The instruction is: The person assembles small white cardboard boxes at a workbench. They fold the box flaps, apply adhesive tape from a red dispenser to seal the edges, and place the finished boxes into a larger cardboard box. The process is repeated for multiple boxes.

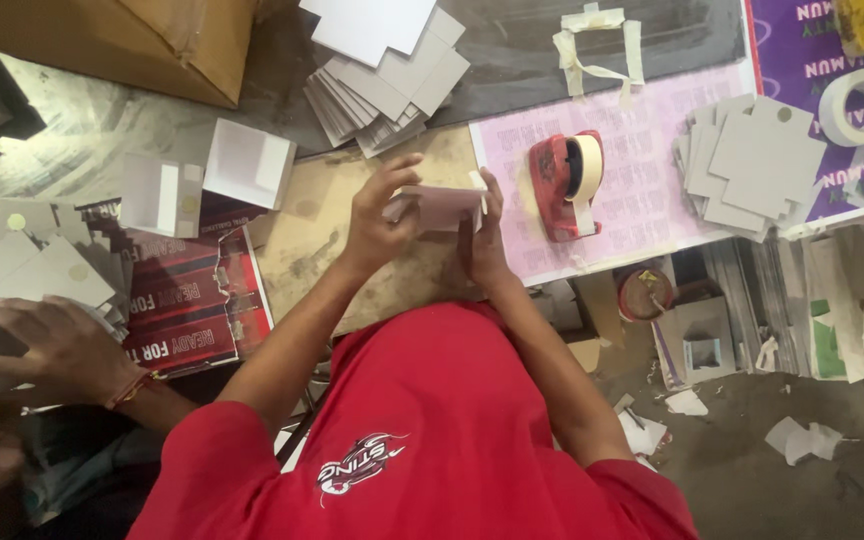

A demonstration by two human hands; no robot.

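Left hand [377, 220]: I raise it in front of me, fingers curled, thumb up.
Right hand [487, 235]: it stands opposite, fingers bent inward, both forearms stretched forward.

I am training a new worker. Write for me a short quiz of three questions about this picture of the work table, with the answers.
1. True or false: the left hand and the right hand hold one small grey cardboard box between them.
2. Which thing lies just right of the box? A) the red tape dispenser B) a pair of scissors C) a glue bottle
3. Fill in: another person's hand rests on grey card pieces at the ____ edge of the view.

Key: 1 true; 2 A; 3 left.
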